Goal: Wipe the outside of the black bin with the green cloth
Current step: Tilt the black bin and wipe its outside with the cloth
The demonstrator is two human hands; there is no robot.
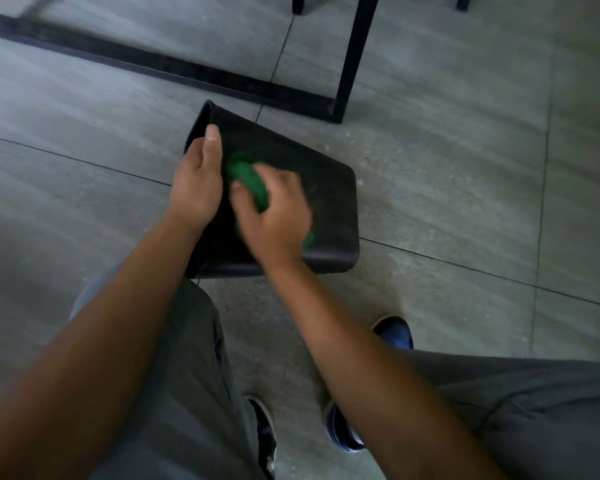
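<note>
Fingers (284,181) round green cloth (248,178)

A black square-tube metal frame (222,77) is standing on the grey tiled floor (447,188). Grey trousers (187,375) and dark blue shoes (395,332) are showing below.

One bin (319,188), one cloth (248,178), two hands (196,183).

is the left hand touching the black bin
Touching. The head view shows the left hand gripping the black bin at its rim edge, thumb lying flat on the outer wall.
</note>
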